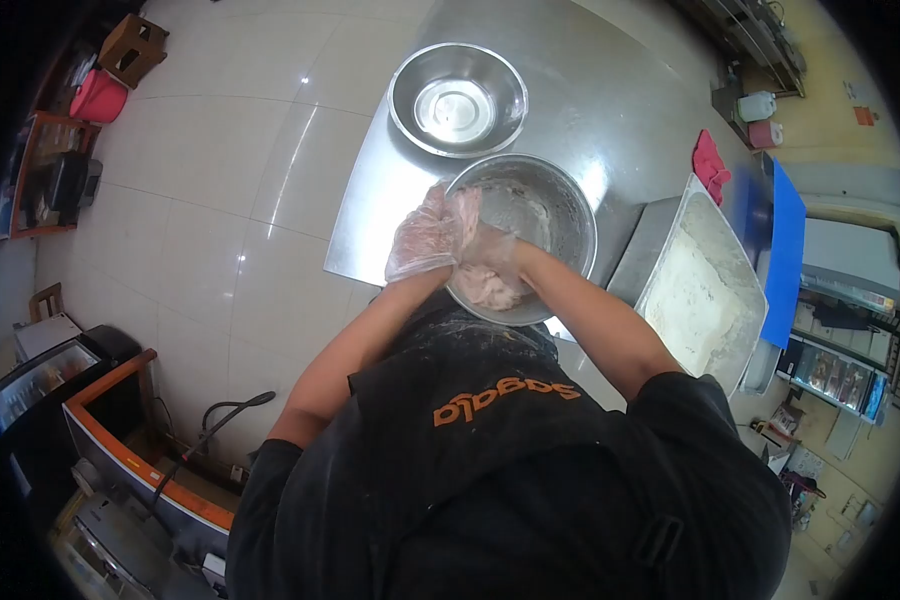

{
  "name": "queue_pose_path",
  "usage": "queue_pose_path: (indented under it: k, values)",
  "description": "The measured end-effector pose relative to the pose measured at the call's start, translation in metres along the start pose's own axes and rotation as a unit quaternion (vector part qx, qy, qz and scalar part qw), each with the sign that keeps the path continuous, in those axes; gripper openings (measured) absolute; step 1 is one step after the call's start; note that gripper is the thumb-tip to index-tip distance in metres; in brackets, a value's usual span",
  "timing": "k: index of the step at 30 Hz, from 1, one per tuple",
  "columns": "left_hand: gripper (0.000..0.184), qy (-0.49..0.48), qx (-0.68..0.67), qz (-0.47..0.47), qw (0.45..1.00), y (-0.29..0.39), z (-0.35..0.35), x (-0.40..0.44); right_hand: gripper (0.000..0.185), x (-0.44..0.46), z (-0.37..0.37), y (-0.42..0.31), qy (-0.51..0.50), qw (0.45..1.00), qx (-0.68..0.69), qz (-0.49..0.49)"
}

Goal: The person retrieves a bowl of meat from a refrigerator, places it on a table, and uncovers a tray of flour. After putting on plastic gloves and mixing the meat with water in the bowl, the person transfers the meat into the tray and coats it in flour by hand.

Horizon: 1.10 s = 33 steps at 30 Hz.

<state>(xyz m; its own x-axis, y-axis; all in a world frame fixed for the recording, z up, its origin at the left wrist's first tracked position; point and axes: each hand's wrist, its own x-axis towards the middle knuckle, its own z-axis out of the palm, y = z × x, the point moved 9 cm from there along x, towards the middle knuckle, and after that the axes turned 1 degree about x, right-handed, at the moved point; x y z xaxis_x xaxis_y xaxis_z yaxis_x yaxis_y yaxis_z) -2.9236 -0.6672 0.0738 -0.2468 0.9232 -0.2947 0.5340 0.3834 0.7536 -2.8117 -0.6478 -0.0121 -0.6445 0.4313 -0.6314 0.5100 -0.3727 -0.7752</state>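
My left hand (423, 238), in a loose clear plastic glove, is over the left rim of a steel bowl (588, 240). Its fingers are closed round a pale pink piece of raw meat (467, 207), which looks like chicken. Close against it is my right hand (488, 248), also in a clear glove, reaching in over the bowl; its fingers are hidden. More raw meat (490, 290) lies at the near side of this bowl, whose inner wall is smeared with whitish residue.
A second steel bowl (458, 100), shiny inside, stands beyond the first on the steel table (590, 90). To the right is a metal tub (625, 250) of white flour (695, 290). A red cloth (710, 165) lies behind the tub. The table's left edge is near my left hand.
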Motion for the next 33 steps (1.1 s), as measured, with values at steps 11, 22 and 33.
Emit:
queue_pose_path:
  k: [11,22,33]
  values:
    - [0.04,-0.026,-0.018,0.068,0.997,0.01,-0.002,0.006,0.032,0.002,-0.038,-0.06,0.069,0.955,-0.281,-0.066]
    - [0.044,-0.059,0.024,-0.121,0.991,-0.012,0.007,0.002,0.059,-0.038,-0.039,0.041,-0.16,0.956,-0.098,0.226]
    - [0.054,-0.255,-0.291,-0.226,0.894,-0.066,0.057,-0.02,0.07,-0.039,-0.025,-0.04,-0.026,0.855,-0.492,0.165]
